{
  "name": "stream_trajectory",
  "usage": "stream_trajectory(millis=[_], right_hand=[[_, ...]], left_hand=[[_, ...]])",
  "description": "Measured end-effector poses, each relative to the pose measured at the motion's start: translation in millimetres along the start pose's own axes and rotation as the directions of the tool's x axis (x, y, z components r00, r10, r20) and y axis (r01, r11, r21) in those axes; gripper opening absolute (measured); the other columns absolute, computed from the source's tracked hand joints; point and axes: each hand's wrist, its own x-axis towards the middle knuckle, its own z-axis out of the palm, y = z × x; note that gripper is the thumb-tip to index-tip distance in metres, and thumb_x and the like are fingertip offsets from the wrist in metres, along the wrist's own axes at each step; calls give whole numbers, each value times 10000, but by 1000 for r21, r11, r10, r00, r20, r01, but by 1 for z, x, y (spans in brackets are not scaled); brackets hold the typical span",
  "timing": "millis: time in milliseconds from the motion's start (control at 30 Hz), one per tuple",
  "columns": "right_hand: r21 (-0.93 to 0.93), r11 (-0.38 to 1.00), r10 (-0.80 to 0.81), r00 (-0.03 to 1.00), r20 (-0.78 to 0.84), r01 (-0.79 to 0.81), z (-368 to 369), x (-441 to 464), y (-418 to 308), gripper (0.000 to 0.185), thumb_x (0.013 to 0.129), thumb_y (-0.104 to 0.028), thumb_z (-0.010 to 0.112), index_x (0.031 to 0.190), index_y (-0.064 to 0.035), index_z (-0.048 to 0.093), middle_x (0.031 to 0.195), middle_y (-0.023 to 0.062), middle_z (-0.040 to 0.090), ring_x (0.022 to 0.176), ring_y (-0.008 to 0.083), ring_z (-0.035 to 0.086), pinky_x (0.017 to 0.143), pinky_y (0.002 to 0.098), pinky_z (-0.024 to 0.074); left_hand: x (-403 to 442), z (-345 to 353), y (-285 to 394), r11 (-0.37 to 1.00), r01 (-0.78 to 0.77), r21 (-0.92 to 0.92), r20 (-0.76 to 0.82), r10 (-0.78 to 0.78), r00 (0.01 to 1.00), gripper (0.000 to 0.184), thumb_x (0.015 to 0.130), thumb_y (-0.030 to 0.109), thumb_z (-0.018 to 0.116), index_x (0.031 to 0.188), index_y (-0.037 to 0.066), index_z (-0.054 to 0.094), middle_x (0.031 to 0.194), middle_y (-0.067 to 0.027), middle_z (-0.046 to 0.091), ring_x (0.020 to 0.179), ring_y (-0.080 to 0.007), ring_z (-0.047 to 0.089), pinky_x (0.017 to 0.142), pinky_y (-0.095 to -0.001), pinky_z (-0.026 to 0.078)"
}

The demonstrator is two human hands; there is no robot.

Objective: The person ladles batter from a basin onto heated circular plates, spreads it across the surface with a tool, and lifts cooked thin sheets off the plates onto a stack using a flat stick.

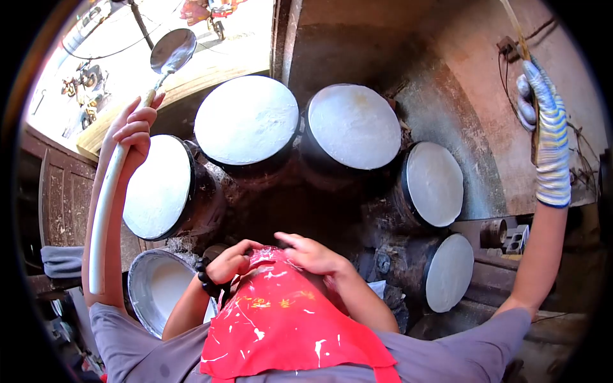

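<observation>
My left hand (135,131) is raised at the left, its fingers closed round the long pale handle of a ladle (174,51). At the upper right, my right hand (549,134), in a striped knitted glove, is up and closed round a thin stick (514,25). Between my arms, another person's two bare hands reach round my waist. Their hand with a dark bead bracelet (233,262) and their other hand (313,255) touch the top of my splashed red apron (281,325). What their fingertips grip is unclear.
Several dark drums stand in an arc ahead, topped with smooth white surfaces, including one at centre left (246,120). A bucket of white liquid (142,281) is at lower left. Right of the drums rises a stained wall (472,76); motorbikes show outside at upper left.
</observation>
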Motion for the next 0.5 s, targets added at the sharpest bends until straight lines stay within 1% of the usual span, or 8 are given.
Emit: stream_trajectory(millis=[67, 100, 133, 233, 267, 333, 400, 500], right_hand=[[-26, 1000, 6, 994, 113, -3, 14, 14, 0, 462, 863, -216, 514, 1243, 36, 437, 1142, 205, 525, 1053, 273, 523, 898, 313, 399], [-93, 995, -33, 998, 52, 38, 17, 16, 0, 447, 859, -225, 525, 1218, 34, 466, 1107, 207, 544, 1025, 287, 537, 884, 320, 410], [-163, 984, -73, 997, -7, 71, 19, 17, 1, 433, 855, -235, 536, 1193, 32, 496, 1073, 208, 563, 998, 302, 551, 869, 327, 420], [-118, 993, -24, 991, -131, 9, -16, 7, -5, 323, 846, -224, 532, 1083, -5, 529, 942, 169, 581, 847, 270, 535, 754, 329, 423], [-35, 999, -30, 927, -375, 19, -70, 2, 7, 246, 850, -207, 510, 1018, -28, 518, 857, 138, 565, 726, 233, 502, 654, 322, 417], [152, 986, 84, 584, -807, 68, -212, -13, 46, 110, 859, -174, 464, 887, -73, 496, 686, 76, 534, 486, 157, 435, 454, 310, 405], [309, 943, 243, 379, -893, 122, -252, -8, 108, 66, 855, -154, 451, 839, -95, 476, 617, 46, 524, 368, 114, 410, 343, 289, 393], [388, 909, 320, 340, -884, 154, -211, 24, 169, 83, 833, -146, 479, 889, -94, 448, 664, 47, 539, 376, 98, 434, 314, 246, 375]], left_hand=[[6, 16, 11, 803, -362, 472, 87, 366, 926, 394, 878, 97, 441, 1255, -2, 380, 1023, -87, 519, 831, -165, 536, 718, -277, 436], [4, 16, 21, 766, -313, 562, 137, 287, 948, 443, 905, 171, 468, 1288, -12, 341, 1140, -109, 505, 990, -199, 519, 842, -308, 417], [11, 15, 19, 707, -419, 569, 220, 361, 906, 462, 885, 130, 498, 1294, -16, 340, 1127, -102, 515, 982, -160, 514, 850, -293, 414], [18, 17, 2, 831, -334, 445, 107, 321, 941, 485, 829, 52, 553, 1275, -26, 377, 1117, -93, 538, 1004, -135, 507, 871, -269, 409], [19, 20, 4, 850, -318, 419, 78, 315, 946, 490, 809, 24, 569, 1264, -28, 395, 1111, -90, 547, 1008, -128, 508, 874, -261, 410], [18, 30, 10, 952, -253, 174, -13, 259, 966, 461, 797, 13, 572, 1233, -30, 426, 1097, -83, 553, 986, -124, 521, 857, -263, 424], [20, 29, 8, 973, -216, 76, -38, 219, 975, 416, 805, 21, 587, 1190, -29, 438, 1094, -79, 537, 993, -128, 512, 874, -261, 413], [23, 37, 10, 988, -155, -9, -43, 154, 987, 385, 809, 20, 594, 1161, -28, 444, 1085, -76, 531, 988, -125, 509, 875, -260, 413]])
